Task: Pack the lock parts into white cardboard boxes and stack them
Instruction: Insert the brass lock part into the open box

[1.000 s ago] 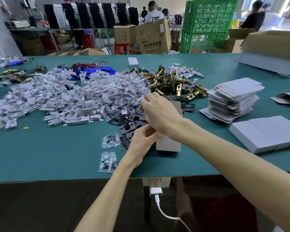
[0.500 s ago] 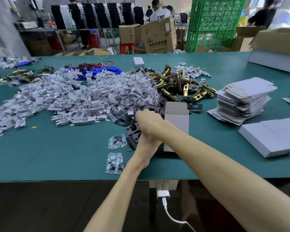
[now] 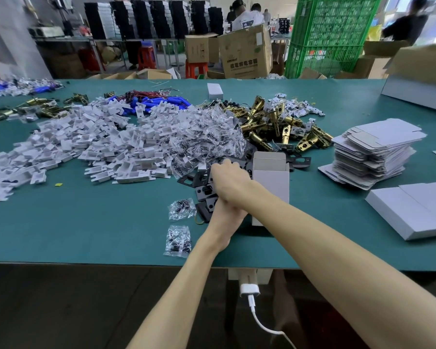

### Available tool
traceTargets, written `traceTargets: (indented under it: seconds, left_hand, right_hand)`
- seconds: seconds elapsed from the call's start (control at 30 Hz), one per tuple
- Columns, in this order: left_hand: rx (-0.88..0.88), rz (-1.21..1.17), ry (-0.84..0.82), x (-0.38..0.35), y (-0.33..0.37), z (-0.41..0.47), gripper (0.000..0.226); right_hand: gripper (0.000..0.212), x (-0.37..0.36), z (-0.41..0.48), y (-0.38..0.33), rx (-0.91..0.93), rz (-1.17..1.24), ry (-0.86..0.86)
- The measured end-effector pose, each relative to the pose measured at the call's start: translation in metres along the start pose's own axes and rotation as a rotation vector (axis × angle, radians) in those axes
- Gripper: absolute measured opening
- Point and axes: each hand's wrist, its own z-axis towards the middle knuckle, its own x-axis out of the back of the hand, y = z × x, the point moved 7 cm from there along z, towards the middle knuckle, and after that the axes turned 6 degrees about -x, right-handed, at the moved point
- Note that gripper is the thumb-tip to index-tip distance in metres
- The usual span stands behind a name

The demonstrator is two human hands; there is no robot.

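Green table [image 3: 86,222], left to right. One heap of white inserts [image 3: 86,147], uncountable. Two loose screw bags [image 3: 181,209] lie near the front edge. One pile of black strike plates [image 3: 199,181], too overlapped to count. The left hand [image 3: 224,220] lies under the crossed right hand [image 3: 230,183], both at the plates; each grip is hidden, so apart or clamped cannot be told. One open white cardboard box [image 3: 271,182] stands upright just beside the right hand. One heap of brass latches [image 3: 275,122] lies behind it. One stack of flat box blanks [image 3: 373,152].
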Motion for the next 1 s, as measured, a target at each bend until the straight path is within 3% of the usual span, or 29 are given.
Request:
traceTargets:
  seconds: [0.07,0.23,0.57,0.7,0.73,0.83,1.0]
  left_hand:
    - [0.001,-0.007,0.005,-0.001,0.001,0.001,0.039]
    - [-0.011,-0.036,0.001,-0.001,0.005,0.0,0.065]
    - [0.006,-0.036,0.04,0.004,-0.003,0.002,0.041]
    - [0.031,-0.033,0.008,0.002,-0.009,0.004,0.012]
    - [0.01,-0.063,-0.007,0.0,-0.007,0.003,0.014]
    - [-0.037,-0.177,-0.056,-0.005,0.001,-0.002,0.03]
    - [0.058,-0.142,0.035,-0.002,-0.005,0.007,0.019]
  right_hand:
    - [0.032,0.002,0.001,0.004,-0.051,-0.035,0.033]
    - [0.033,-0.002,0.007,0.008,-0.025,-0.041,0.008]
    - [0.036,-0.002,0.005,0.006,-0.079,-0.073,0.084]
    - [0.034,0.008,0.004,-0.017,0.077,-0.14,0.24]
    - [0.033,0.008,0.004,-0.027,0.124,-0.119,0.258]
    - [0.033,-0.003,0.008,-0.062,0.225,0.025,0.185]
    - [0.044,-0.032,0.028,-0.114,0.314,0.161,0.03]
